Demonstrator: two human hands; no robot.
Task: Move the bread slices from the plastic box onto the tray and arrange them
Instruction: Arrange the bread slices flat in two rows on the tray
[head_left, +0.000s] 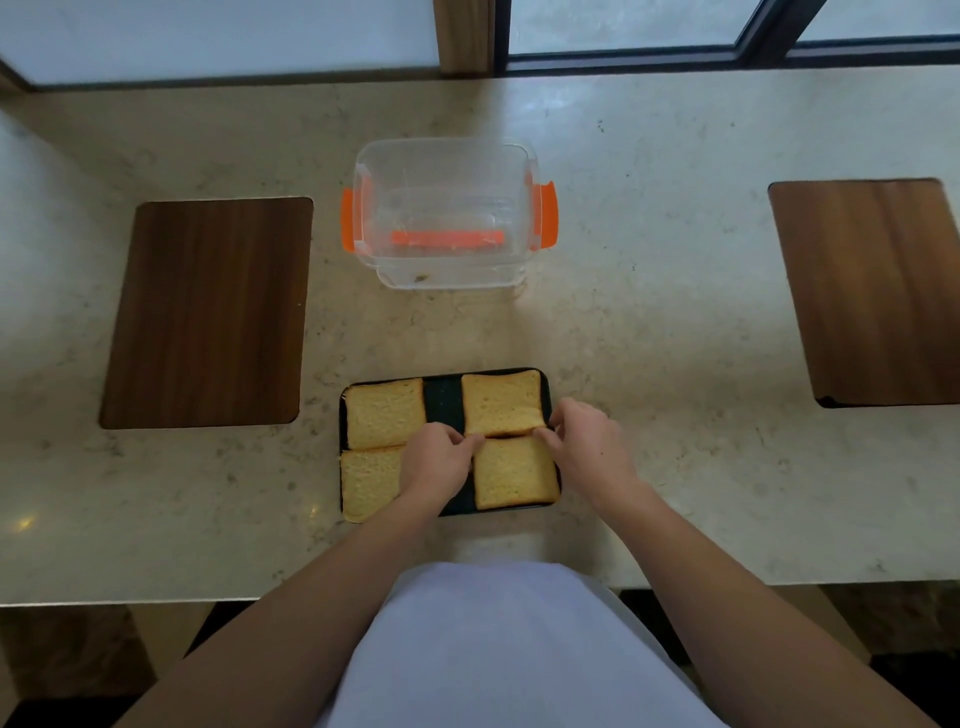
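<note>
Several bread slices lie on the black tray (442, 397) near the counter's front edge. The far right slice (501, 402) has its near edge pinched at both corners: my left hand (439, 457) grips the left corner, my right hand (584, 447) the right corner. The near right slice (514, 473) lies just below it. A far left slice (383, 411) lies flat. The near left slice (366, 480) hangs over the tray's left rim and is partly hidden by my left hand. The clear plastic box (444, 213) with orange clips stands behind the tray, holding only crumbs.
A dark wooden board (208, 312) is set in the marble counter to the left, another (872, 291) to the right. Windows run along the counter's far edge. My white-clothed torso fills the bottom of the view.
</note>
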